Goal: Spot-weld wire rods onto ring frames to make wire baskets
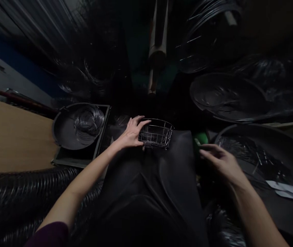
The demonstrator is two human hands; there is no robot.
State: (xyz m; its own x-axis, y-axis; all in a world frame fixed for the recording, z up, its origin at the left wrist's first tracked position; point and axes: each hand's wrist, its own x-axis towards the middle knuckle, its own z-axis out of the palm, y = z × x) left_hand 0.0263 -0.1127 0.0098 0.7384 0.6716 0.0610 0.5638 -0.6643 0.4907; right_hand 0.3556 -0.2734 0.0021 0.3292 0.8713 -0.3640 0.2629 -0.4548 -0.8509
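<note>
My left hand [132,132] grips the left rim of a small wire basket [156,133], which rests on my dark-trousered lap at the knees. My right hand [220,161] reaches to the right of the basket, with the fingers closed around the handle of a green-handled tool [200,139]. The tool's working end is hidden in the dark. The scene is very dim.
A round dark tray with a coil of wire rings [88,120] sits in a box at left, beside a wooden tabletop [10,137]. Large dark round pans [226,96] with wire pieces lie at right. Stacked wire coils [20,192] fill the lower left.
</note>
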